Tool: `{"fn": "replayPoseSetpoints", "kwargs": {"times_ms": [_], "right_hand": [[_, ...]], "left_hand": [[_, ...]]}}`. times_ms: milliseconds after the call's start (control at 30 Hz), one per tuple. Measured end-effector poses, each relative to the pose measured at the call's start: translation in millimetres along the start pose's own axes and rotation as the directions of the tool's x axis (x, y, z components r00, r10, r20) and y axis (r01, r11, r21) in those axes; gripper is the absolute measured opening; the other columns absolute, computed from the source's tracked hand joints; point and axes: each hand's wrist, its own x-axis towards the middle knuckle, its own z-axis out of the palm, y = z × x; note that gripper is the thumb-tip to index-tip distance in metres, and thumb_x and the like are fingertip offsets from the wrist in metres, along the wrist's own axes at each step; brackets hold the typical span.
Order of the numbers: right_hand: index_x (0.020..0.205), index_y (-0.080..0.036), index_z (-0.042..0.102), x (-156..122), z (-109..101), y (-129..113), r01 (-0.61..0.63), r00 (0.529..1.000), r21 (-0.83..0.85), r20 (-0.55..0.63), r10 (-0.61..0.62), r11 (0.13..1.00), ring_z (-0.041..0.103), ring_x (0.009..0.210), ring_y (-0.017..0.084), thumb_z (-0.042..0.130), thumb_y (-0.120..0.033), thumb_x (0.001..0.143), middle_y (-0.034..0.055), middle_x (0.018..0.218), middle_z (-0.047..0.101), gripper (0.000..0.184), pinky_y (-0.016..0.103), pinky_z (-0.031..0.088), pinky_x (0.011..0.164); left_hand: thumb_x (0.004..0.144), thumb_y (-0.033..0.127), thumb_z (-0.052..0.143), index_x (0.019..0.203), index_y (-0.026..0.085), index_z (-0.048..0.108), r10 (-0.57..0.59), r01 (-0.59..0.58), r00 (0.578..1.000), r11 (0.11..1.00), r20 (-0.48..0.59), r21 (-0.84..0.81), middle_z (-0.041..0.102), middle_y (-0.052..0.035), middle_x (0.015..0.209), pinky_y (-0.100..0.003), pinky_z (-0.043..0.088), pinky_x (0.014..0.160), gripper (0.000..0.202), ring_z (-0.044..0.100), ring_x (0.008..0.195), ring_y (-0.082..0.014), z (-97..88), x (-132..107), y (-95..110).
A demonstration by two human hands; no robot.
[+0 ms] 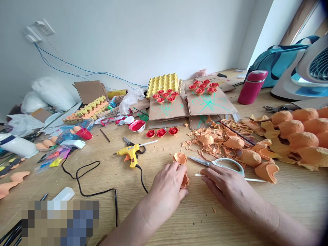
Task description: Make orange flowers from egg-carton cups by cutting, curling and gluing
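Observation:
My left hand (169, 182) is curled over the table, its fingers closed around an orange egg-carton flower (185, 181) that is partly hidden. Another orange egg-carton flower (180, 158) stands just beyond those fingertips. My right hand (228, 184) lies flat with its fingers stretched out. It rests over a thin white stick (253, 180) and against the scissors (230, 163) with pale handles, whose blades point left. To the left lies a yellow hot glue gun (130, 154) with a white glue stick in it, on top of black-handled scissors (142, 149).
Torn orange carton scraps (205, 138) and an orange egg tray (294, 136) lie to the right. Red flowers (161, 132) sit before cardboard sheets (211, 104) bearing more flowers. A black cord (115, 205) crosses the left side. A pink flask (252, 87) stands at the back right.

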Motion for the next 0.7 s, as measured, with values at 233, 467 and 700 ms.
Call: {"fn": "replayPoseSetpoints", "kwargs": {"times_ms": [233,467,700], "right_hand": [[0.097,-0.018,0.066,-1,-2,-2,0.005,1.000,0.008,-0.007,-0.005,1.000,0.067,0.070,0.021,0.037,-0.025,0.107,0.0066,0.082,0.069,0.032,0.032,0.051,0.064],[0.098,-0.019,0.066,0,0,-9,0.012,1.000,0.053,-0.024,-0.010,0.999,0.068,0.074,0.020,0.042,-0.023,0.106,0.0058,0.085,0.068,0.026,0.031,0.051,0.066],[0.089,-0.021,0.063,-1,3,-15,-0.099,0.991,0.102,-0.077,0.108,0.990,0.066,0.071,0.020,0.052,-0.023,0.099,0.0048,0.085,0.064,0.015,0.032,0.050,0.063]], "left_hand": [[0.082,0.017,0.078,0.092,0.021,0.057,-0.033,0.034,0.999,0.999,0.015,-0.030,0.064,-0.0076,0.113,-0.041,0.055,0.084,0.024,0.065,0.102,-0.0289,0.3,-4,4],[0.080,0.016,0.079,0.095,0.021,0.057,-0.025,0.031,0.999,0.990,0.044,-0.137,0.062,-0.0080,0.114,-0.042,0.056,0.082,0.027,0.067,0.096,-0.0280,3.0,-4,3],[0.081,0.010,0.076,0.101,0.020,0.060,0.112,-0.132,0.988,0.969,-0.108,-0.206,0.063,-0.0081,0.113,-0.046,0.052,0.098,0.027,0.059,0.113,-0.0289,19.9,0,7]]}}
